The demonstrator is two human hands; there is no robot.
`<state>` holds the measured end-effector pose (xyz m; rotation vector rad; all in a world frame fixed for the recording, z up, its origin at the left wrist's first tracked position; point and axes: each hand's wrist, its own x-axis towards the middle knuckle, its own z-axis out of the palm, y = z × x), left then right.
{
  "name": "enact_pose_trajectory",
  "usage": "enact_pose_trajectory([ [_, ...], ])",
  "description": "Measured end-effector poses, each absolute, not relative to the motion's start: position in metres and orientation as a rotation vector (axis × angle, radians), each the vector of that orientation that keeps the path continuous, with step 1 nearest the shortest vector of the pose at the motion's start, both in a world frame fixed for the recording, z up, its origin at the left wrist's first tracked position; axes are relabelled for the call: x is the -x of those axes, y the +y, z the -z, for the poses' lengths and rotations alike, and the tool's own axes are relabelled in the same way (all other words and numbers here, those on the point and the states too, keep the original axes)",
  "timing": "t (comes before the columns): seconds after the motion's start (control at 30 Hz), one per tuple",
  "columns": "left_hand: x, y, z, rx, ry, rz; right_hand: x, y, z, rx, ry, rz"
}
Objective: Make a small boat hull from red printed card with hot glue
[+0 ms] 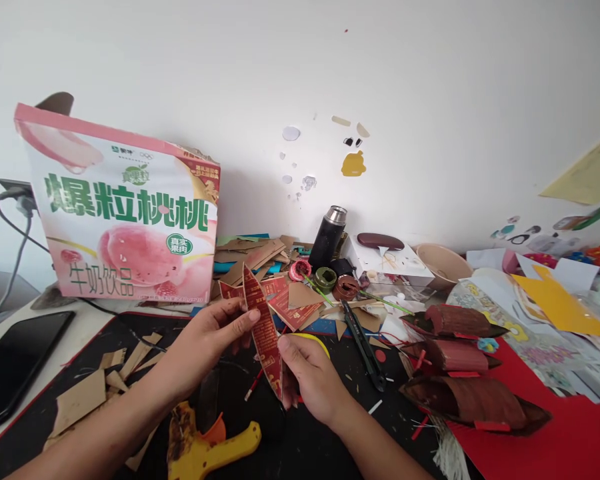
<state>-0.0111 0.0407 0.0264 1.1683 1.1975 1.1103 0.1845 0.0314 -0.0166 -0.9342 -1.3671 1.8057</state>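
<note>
Between both hands stands a narrow boat-shaped piece of red printed cardboard point(263, 327), pointed at each end and tilted. My left hand point(230, 327) pinches its left edge between thumb and fingers. My right hand point(307, 370) grips its lower right side, with the fingers partly hidden behind it. A yellow glue gun point(215, 450) lies on the black mat below my hands. Right of my right hand rests a dark green utility knife point(364, 350). Several finished brown model boats point(480, 403) sit farther right on red paper.
A large pink drink carton point(125, 207) stands at the left, with a black phone point(20, 367) in front. Cardboard scraps point(83, 400) lie on the mat. At the back are open paint jars point(325, 279), a black thermos point(327, 240) and a beige bowl point(443, 267).
</note>
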Motion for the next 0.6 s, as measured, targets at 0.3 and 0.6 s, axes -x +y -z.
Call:
enact_pose_trajectory([
  [0.3, 0.0112, 0.0438, -0.0233, -0.928, 1.168, -1.223, -0.1864, 0.0354, 0.0191, 1.014, -1.31, -1.819],
  [0.6, 0.0068, 0.0443, -0.0222, -0.876, 1.177, -1.219, -0.187, 0.035, 0.0185, 1.015, -1.332, -1.77],
])
